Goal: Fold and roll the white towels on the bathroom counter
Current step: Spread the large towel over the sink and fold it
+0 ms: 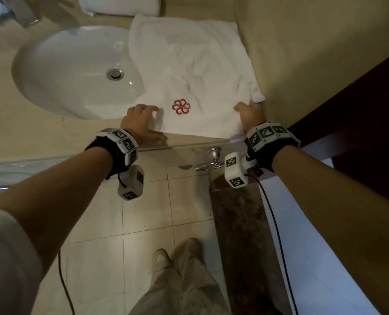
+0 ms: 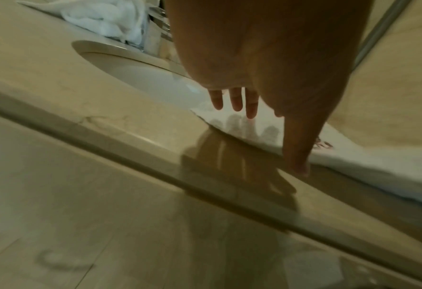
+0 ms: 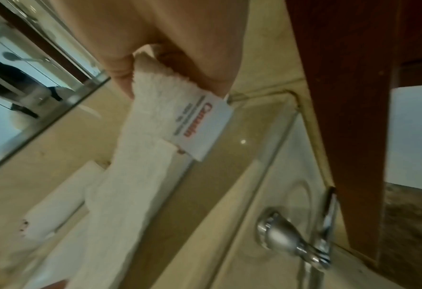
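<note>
A white towel (image 1: 195, 71) with a red flower logo (image 1: 181, 106) lies spread on the beige counter (image 1: 52, 133), to the right of the sink. My left hand (image 1: 143, 119) rests at its near left corner with fingers straight over the cloth (image 2: 353, 162) and the thumb (image 2: 296, 152) down at the towel's edge. My right hand (image 1: 249, 114) is at the near right corner. In the right wrist view the right hand (image 3: 180, 58) pinches that corner of the towel (image 3: 140, 156), from which a white label (image 3: 202, 127) with red print hangs.
The white sink basin (image 1: 75, 71) takes up the counter's left part, with the tap (image 1: 27, 17) behind it. A rolled white towel (image 1: 120, 5) lies at the back. A beige wall (image 1: 302, 53) and a dark wooden door (image 1: 359, 110) close the right side. A chrome towel-rail fitting (image 1: 214, 155) sticks out under the counter's edge.
</note>
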The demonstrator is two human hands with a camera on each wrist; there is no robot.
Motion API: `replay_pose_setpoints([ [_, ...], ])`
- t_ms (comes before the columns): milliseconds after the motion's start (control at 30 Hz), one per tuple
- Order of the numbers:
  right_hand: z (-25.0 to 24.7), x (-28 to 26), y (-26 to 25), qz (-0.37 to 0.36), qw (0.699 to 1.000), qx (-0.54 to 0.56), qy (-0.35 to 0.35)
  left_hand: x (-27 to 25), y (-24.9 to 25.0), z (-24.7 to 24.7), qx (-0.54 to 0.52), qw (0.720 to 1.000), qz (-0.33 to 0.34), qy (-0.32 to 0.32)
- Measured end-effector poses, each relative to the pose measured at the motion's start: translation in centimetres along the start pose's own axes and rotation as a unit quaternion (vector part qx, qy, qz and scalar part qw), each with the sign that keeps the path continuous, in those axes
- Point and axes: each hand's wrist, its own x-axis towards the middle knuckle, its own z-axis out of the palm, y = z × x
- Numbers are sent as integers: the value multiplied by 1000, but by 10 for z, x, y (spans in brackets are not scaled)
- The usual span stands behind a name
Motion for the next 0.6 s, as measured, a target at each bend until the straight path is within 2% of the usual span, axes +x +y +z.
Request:
replay_pose_setpoints([
  [133, -4, -12, -43, -48, 998, 33, -31, 5, 27, 3, 28, 998, 56, 1],
  [233, -11, -19, -58, -59, 993, 75, -73, 6, 40, -1, 59, 996, 38, 52],
  [367, -30, -20, -68, -75, 996, 47, -23, 5, 32, -21, 80, 993, -6, 88],
  [500, -54, -15, -76, -43, 987, 156, 11, 6, 2, -42, 116, 982, 18, 145],
  [600, -63, -11, -80, -31, 985, 172, 4, 6, -16, -53, 92, 980, -35, 175],
])
